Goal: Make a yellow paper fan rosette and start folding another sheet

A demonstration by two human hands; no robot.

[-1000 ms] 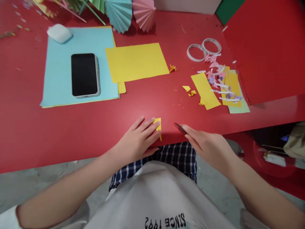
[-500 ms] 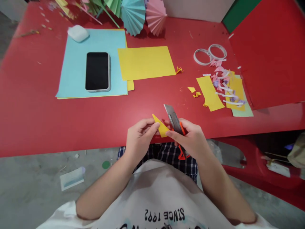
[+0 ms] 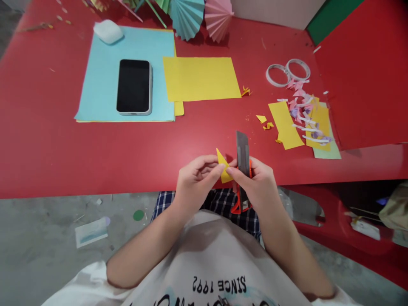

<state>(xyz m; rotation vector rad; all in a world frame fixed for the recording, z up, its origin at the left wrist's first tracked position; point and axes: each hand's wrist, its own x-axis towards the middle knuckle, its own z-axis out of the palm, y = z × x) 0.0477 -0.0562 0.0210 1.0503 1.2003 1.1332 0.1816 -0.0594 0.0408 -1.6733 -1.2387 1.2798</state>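
On the front of the white shirt point(image 3: 204, 250) we read the print "SINCE 1992" point(image 3: 219, 284), in dark capitals and figures that stand upside down to our view, with SINCE on the right and 1992 on the left; at the lower edge of the view we see bolder dark lettering point(image 3: 165, 301), also on the shirt, cut off so that we cannot make out its words

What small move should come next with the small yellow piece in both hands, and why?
Perhaps set the cutter down on the red table: the right hand holds it while also pinching the yellow piece with the left hand, so freeing fingers might help.
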